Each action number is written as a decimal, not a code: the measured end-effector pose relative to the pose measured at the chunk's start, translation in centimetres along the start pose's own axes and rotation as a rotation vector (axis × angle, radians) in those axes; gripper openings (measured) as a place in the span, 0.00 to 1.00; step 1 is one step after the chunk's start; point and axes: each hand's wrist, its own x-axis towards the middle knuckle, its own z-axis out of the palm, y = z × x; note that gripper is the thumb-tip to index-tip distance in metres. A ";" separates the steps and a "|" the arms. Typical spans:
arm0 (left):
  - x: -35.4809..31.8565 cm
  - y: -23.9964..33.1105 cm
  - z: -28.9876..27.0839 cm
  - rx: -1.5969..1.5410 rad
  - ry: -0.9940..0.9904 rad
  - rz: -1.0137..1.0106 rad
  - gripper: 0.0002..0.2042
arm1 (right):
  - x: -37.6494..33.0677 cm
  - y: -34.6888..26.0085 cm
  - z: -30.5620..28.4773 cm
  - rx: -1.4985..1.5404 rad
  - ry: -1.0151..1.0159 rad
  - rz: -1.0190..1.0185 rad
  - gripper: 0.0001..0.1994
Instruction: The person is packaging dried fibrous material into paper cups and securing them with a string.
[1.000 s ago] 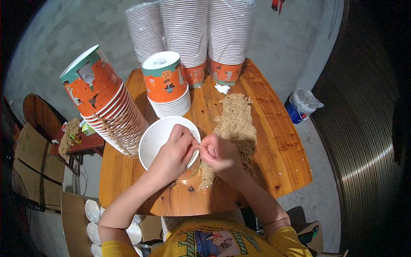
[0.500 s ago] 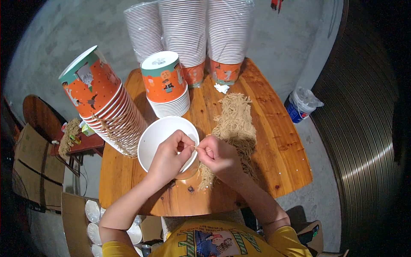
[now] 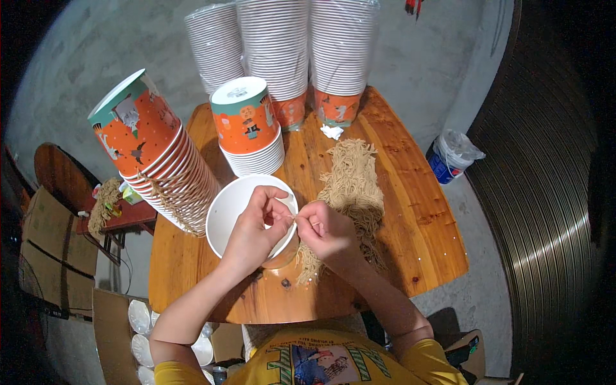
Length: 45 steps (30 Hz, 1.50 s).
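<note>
My left hand (image 3: 253,234) is over the near right part of a white paper bucket (image 3: 221,218), its fingers curled and its thumb at the rim. Close against it, my right hand (image 3: 327,236) pinches just outside that rim. Between the fingertips is a short bit of tan string (image 3: 294,219); most of it is hidden. Beside my right hand lies a thick bundle of tan strings (image 3: 353,179), its near ends spreading under my wrist.
A leaning stack of orange paper buckets (image 3: 170,167) with strings on it stands left. Behind are a shorter upside-down stack (image 3: 250,125) and tall wrapped stacks (image 3: 276,51). Crumpled white paper (image 3: 332,132) lies on the wooden table (image 3: 417,212). A blue-and-white pail (image 3: 449,157) is on the floor.
My left index finger has lifted and spread away from the thumb. My right fingers have loosened slightly. Both hands remain at the bucket's rim.
</note>
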 end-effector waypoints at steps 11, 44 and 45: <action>-0.1 -0.2 -0.1 0.060 -0.012 0.028 0.15 | 0.1 0.8 0.1 0.214 0.002 0.113 0.03; 0.2 -0.4 -0.1 0.069 -0.021 -0.014 0.14 | 3.2 -0.4 -2.4 -0.411 -0.200 -0.409 0.10; 0.1 -0.4 0.0 0.068 -0.023 -0.012 0.14 | 3.1 -0.4 -2.4 -0.413 -0.198 -0.408 0.10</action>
